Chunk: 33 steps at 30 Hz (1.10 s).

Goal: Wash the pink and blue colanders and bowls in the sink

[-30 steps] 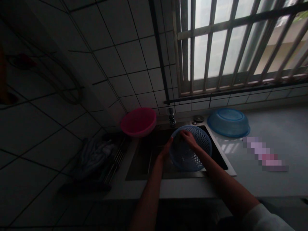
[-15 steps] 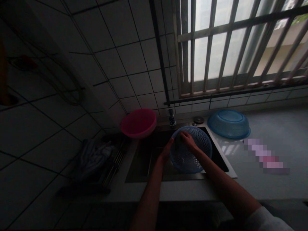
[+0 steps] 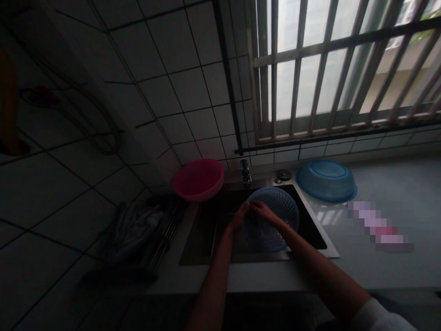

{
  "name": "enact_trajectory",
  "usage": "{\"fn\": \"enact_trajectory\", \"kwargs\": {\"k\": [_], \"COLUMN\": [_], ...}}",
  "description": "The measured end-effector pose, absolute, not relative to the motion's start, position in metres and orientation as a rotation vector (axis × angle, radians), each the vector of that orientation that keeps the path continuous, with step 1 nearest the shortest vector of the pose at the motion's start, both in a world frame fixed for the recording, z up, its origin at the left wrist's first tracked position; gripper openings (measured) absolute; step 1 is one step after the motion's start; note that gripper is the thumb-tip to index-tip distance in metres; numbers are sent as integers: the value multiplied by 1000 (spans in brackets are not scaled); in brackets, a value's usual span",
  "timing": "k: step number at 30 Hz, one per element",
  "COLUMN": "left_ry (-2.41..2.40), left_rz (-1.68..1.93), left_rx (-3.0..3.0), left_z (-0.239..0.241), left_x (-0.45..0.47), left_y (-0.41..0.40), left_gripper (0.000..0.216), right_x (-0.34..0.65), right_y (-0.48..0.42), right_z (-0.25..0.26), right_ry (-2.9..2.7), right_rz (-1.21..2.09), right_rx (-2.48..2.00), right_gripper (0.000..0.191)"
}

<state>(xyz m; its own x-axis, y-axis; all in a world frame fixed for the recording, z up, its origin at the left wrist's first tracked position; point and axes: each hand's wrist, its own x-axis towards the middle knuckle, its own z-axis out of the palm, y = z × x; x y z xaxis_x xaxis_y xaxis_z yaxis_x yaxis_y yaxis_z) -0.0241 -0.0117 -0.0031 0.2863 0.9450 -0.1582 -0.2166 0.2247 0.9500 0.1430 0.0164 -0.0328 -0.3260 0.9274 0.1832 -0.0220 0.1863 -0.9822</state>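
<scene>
A blue plastic colander (image 3: 280, 207) with many holes is held tilted over the sink (image 3: 312, 225). My left hand (image 3: 237, 218) grips its left rim, thumb up on the edge. Inside the bowl, near that same rim, my right hand (image 3: 262, 211) has its fingers bent closed against the wall. Something dark shows under those fingers, too dim to name. The chrome faucet (image 3: 245, 172) stands behind the colander.
A pink basin (image 3: 199, 180) rests at the sink's back left corner. An upturned blue basin (image 3: 327, 180) and a blurred-out pinkish item (image 3: 379, 226) lie on the right counter. Crumpled striped cloth (image 3: 138, 230) is at left. A barred window (image 3: 310, 73) is behind.
My right hand has slid left and down along the colander's inner wall, closer to my left hand. The colander has shifted slightly left. My left hand keeps hold of the rim.
</scene>
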Motion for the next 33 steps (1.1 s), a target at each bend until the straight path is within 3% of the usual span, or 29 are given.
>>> {"fn": "enact_trajectory", "kwargs": {"k": [3,9,15,21,28,33], "left_ry": [1012,907,1025,914,1008,902], "left_rz": [1015,976,1086,996,1026,1020], "left_rx": [1034,1037,1019,1001,952,941], "left_z": [-1,-1,4,0,1,7], "left_x": [-29,-22,-28,-22,-29,-18], "left_y": [-10,-14,-15,-14,-13,-15], "left_gripper": [70,68,50,62,61,54], "right_x": [130,155,128,155,128,151], "right_y": [7,24,4,24,-2,14], "right_z": [-41,-24,-37,-18,-18,-6], "right_ry": [-1734,-1402,-1700,-1325,-1562,-1275], "right_rz": [1499,1017,1438,1095,1539,1327], "right_rx": [-843,-1037,-824,-1017,-788,-879], "right_gripper": [34,33,29,35,38,38]}}
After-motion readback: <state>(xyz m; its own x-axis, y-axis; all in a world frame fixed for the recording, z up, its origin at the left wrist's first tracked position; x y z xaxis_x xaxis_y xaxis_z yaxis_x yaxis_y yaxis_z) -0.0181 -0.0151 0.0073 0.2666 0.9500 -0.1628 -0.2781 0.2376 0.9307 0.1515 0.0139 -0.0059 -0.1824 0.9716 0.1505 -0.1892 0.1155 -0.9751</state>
